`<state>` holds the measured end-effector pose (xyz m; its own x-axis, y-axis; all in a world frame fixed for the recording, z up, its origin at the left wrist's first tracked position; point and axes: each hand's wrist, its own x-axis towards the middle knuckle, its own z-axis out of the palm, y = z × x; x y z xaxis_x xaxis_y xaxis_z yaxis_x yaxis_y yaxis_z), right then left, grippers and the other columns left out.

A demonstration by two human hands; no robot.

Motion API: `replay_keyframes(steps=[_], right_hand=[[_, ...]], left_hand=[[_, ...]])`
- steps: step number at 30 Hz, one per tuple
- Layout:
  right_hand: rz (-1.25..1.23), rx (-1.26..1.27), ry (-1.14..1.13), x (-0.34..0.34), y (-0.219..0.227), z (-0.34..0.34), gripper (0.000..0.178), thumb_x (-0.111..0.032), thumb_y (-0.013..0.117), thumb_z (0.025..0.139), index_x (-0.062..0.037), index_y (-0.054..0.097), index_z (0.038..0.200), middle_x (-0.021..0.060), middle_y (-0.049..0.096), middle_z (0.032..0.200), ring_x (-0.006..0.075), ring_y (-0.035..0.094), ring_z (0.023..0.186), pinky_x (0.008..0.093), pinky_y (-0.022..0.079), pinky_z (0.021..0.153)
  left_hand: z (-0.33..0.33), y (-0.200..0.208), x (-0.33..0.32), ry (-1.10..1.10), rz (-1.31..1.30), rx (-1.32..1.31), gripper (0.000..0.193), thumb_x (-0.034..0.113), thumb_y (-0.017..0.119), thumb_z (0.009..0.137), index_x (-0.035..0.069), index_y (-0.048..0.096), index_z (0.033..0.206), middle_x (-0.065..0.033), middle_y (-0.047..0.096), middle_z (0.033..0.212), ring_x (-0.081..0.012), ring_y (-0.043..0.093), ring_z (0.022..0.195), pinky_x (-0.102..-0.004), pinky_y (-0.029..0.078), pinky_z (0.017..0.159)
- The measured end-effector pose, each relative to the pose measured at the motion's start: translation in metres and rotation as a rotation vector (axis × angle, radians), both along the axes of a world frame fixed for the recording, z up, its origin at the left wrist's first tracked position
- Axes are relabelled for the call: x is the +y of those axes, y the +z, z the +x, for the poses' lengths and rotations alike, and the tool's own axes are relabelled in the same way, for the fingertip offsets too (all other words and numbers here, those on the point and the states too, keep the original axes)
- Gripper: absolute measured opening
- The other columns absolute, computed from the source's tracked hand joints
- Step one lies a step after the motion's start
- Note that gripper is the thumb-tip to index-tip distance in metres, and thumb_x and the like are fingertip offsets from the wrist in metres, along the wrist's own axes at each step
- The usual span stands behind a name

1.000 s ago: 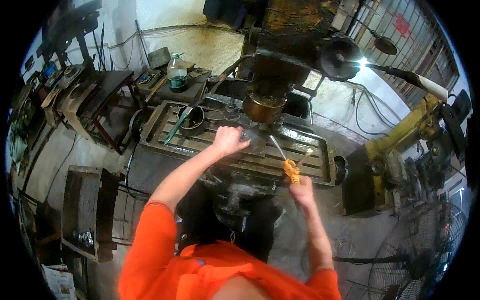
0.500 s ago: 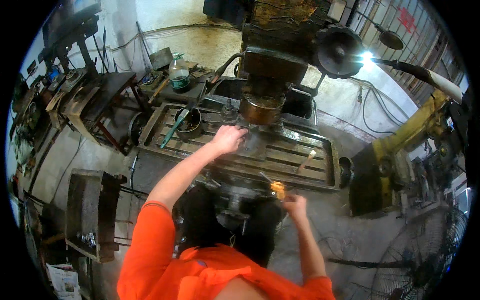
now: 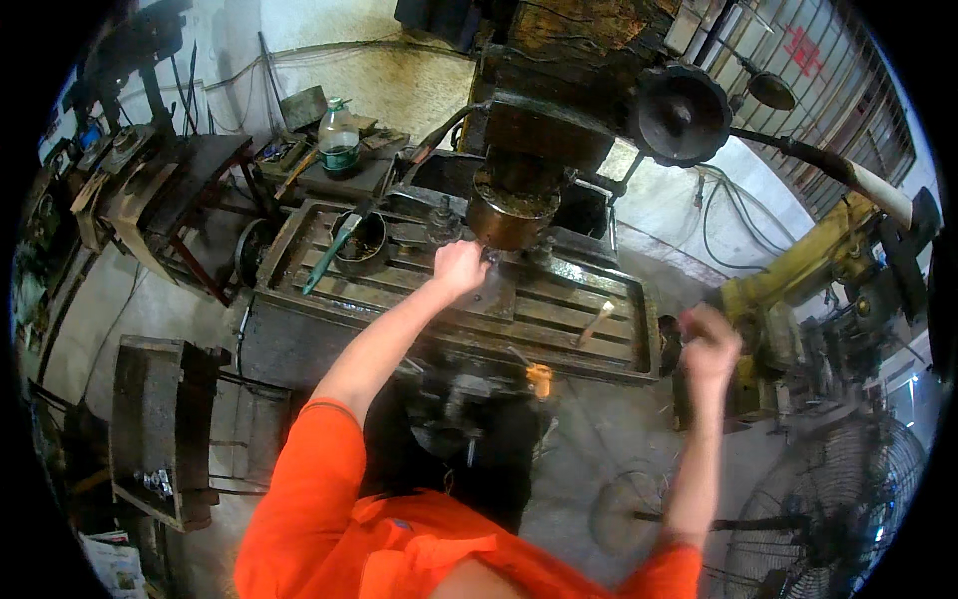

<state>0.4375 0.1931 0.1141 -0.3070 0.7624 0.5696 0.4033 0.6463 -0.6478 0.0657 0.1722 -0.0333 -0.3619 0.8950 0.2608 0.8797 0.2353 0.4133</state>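
Worktable (image 3: 555, 327), grimy brown metal, long parallel slots, left hand (image 3: 462, 268) above.

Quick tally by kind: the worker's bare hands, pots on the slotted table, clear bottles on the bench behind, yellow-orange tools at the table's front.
Hands (left hand, right hand): 2
Pot: 1
Clear bottle: 1
Yellow-orange tool: 1
Total: 5

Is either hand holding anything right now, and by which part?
That cannot be told: the left hand is near the machine's spindle, its grip hidden; the right hand is blurred. Neither holds the yellow tool.
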Motion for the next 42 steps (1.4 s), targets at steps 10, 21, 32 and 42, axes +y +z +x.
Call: replay_keyframes(steps=[10, 21, 32, 42], right_hand=[[0.147, 0.765, 0.715, 0.032, 0.215, 0.022, 0.061, -0.024, 0.053, 0.071, 0.0026, 0.037, 0.124, 0.0212, 0.045, 0.117, 0.0357, 0.038, 0.119, 0.0471, 0.016, 0.109], [0.498, 0.479, 0.496, 0.004, 0.144, 0.041, 0.034, -0.04, 0.055, 0.071, -0.0096, 0.048, 0.085, 0.0149, 0.05, 0.095, 0.0403, 0.044, 0.108, 0.0562, 0.021, 0.102], [0.526, 0.485, 0.366, -0.008, 0.141, 0.02, 0.019, -0.028, 0.046, 0.071, -0.0114, 0.039, 0.078, 0.011, 0.048, 0.085, 0.0389, 0.045, 0.104, 0.0636, 0.019, 0.099], [0.521, 0.443, 0.401, -0.006, 0.137, 0.027, 0.022, -0.027, 0.047, 0.07, -0.01, 0.039, 0.08, 0.0142, 0.048, 0.088, 0.0395, 0.046, 0.105, 0.0611, 0.023, 0.098]], left_hand=[[-0.006, 0.007, -0.001, 0.009, -0.025, -0.118, 0.031, 0.031, 0.069, 0.068, 0.003, 0.064, 0.078, -0.0175, 0.063, 0.08, -0.0332, 0.062, 0.078, -0.0418, 0.05, 0.07], [-0.008, -0.011, 0.002, -0.014, 0.145, -0.028, 0.039, 0.036, 0.072, 0.066, -0.001, 0.061, 0.066, -0.0189, 0.059, 0.065, -0.0345, 0.06, 0.066, -0.0427, 0.049, 0.06], [-0.012, -0.02, 0.01, -0.016, 0.11, -0.068, 0.041, 0.039, 0.072, 0.066, 0.0, 0.059, 0.066, -0.0172, 0.058, 0.063, -0.0347, 0.059, 0.067, -0.0433, 0.047, 0.058], [-0.012, -0.014, 0.005, -0.017, 0.105, -0.078, 0.038, 0.036, 0.071, 0.067, 0.0, 0.06, 0.066, -0.0179, 0.059, 0.065, -0.0341, 0.06, 0.067, -0.0422, 0.048, 0.06]])
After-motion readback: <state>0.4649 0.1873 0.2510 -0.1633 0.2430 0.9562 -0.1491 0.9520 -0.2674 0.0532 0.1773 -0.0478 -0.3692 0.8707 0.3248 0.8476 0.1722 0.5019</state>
